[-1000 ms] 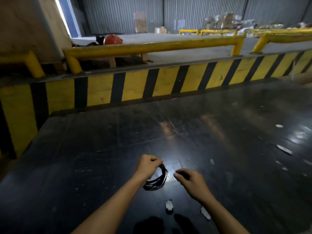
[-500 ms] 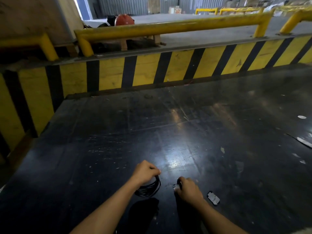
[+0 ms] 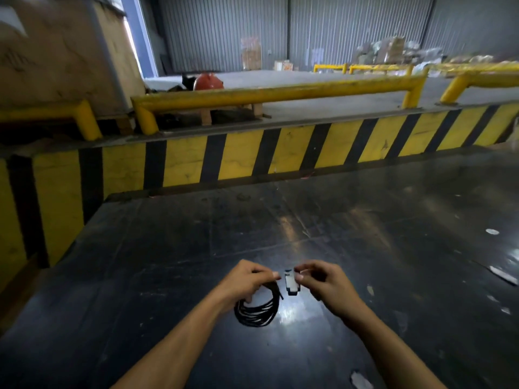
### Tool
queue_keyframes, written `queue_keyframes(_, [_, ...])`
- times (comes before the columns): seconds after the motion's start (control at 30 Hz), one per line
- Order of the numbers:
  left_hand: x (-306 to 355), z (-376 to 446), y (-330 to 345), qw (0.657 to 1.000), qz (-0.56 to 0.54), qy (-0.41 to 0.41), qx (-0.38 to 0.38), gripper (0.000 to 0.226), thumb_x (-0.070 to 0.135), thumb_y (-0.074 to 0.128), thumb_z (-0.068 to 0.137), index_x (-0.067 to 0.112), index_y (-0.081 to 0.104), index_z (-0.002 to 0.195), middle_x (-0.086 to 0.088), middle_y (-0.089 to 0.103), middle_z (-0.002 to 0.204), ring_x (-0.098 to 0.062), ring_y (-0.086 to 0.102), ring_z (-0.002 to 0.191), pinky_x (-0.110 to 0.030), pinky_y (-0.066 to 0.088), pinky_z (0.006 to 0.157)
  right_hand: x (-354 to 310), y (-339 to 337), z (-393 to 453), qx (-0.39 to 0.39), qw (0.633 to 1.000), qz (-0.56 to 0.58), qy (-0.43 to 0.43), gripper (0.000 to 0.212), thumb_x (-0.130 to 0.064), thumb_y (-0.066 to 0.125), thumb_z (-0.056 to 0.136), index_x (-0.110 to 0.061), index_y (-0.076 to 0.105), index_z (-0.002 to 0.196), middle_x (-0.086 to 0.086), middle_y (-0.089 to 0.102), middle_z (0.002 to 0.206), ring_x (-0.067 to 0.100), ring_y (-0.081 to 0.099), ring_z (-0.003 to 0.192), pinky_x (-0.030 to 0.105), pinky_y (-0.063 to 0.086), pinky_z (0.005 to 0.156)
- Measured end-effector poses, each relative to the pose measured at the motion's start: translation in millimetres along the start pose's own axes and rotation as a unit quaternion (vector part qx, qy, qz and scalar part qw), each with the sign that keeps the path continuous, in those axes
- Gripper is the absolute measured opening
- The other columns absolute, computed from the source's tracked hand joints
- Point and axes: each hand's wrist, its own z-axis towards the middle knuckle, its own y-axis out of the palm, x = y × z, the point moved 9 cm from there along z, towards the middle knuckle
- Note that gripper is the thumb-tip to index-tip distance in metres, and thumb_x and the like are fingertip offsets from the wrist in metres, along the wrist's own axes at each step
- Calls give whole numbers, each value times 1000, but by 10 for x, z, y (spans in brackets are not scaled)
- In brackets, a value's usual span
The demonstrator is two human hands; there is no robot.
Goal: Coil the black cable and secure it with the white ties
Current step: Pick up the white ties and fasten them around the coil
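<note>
Head view: left hand [image 3: 243,280] clamped on coiled cable [image 3: 257,311] hanging just below, right hand [image 3: 325,284] pinching white tie [image 3: 291,282] beside it, likely readied for wrapping.

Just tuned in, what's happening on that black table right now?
A person is bundling a black cable. The left hand grips the coiled loops, which hang down to the dark table. The right hand pinches a small white tie just beside the left fingertips. The tie is not yet around the coil. More white scraps lie scattered on the table.
</note>
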Motion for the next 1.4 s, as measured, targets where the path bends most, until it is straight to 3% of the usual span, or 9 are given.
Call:
queue_keyframes(0.2, [771, 81, 42, 992, -71, 62, -83, 37, 36, 69, 82, 1, 72, 92, 6, 28, 45, -8, 25, 36, -21, 23, 36, -780, -186, 116, -39, 995, -52, -81, 9, -7, 68, 82, -1, 68, 90, 2, 61, 64, 2, 48, 48, 15, 38, 48])
queue_keyframes(0.37, [1011, 66, 81, 985, -97, 72, -124, 37, 37, 65, 84, 1, 70, 92, 1, 24, 49, -7, 24, 35, -19, 24, 34, -1072, -333, 187, -4, 980, -150, -133, 2, -17, 72, 79, -17, 70, 79, 3, 71, 73, 24, 67, 71, 40, 53, 66])
queue_keyframes(0.53, [1243, 45, 13, 986, -42, 119, -110, 26, 30, 60, 90, 6, 70, 87, -5, 32, 56, -7, 29, 38, -19, 25, 35, -1253, -427, 203, 33, 966, -196, -167, 20, -19, 74, 75, -36, 68, 67, -15, 71, 65, 10, 65, 60, 27, 52, 57])
queue_keyframes(0.7, [1534, -38, -52, 972, 72, 195, -108, 27, 28, 54, 93, 5, 70, 90, -15, 41, 66, -18, 34, 46, -29, 29, 41, -1397, -443, 202, 46, 959, -208, -185, 15, -18, 74, 76, -31, 69, 70, -11, 72, 68, 13, 66, 61, 31, 53, 58])
queue_keyframes(0.8, [1659, -83, -96, 959, 129, 226, -111, 25, 28, 53, 92, 10, 71, 88, -15, 48, 67, -25, 43, 56, -37, 37, 51, -1462, -418, 203, 43, 956, -211, -202, 11, -18, 73, 76, -27, 70, 72, -12, 69, 62, 5, 60, 54, 19, 47, 51])
queue_keyframes(0.9, [1743, -94, -165, 947, 174, 260, -74, 22, 23, 55, 90, 10, 73, 88, -8, 62, 71, -15, 54, 63, -32, 44, 62, -1507, -370, 196, 48, 949, -222, -219, 13, -15, 73, 78, -27, 68, 72, -13, 64, 61, 2, 55, 52, 10, 40, 50])
queue_keyframes(1.0, [1778, -101, -215, 943, 168, 284, -34, 23, 19, 57, 89, 5, 74, 83, -6, 60, 64, -11, 51, 57, -26, 42, 57, -1559, -321, 168, 66, 941, -231, -241, 10, -14, 72, 79, -21, 66, 75, -7, 66, 69, 4, 57, 55, 11, 40, 52])
queue_keyframes(1.23, [1461, 51, -578, 977, -20, 197, 76, 26, 16, 57, 90, -2, 70, 77, 6, 53, 49, -6, 43, 42, -21, 33, 42, -1502, -326, 74, 33, 974, 27, -221, 14, -5, 52, 91, -15, 58, 84, 16, 67, 90, 19, 68, 75, 29, 57, 67])
queue_keyframes(1.4, [1299, 85, -542, 977, -118, 154, 93, 28, 26, 57, 91, 5, 71, 79, 1, 45, 50, -6, 37, 38, -20, 27, 36, -1493, -300, 100, 20, 975, 90, -204, 8, -2, 45, 93, 3, 47, 87, 27, 56, 85, 20, 65, 84, 25, 56, 75])
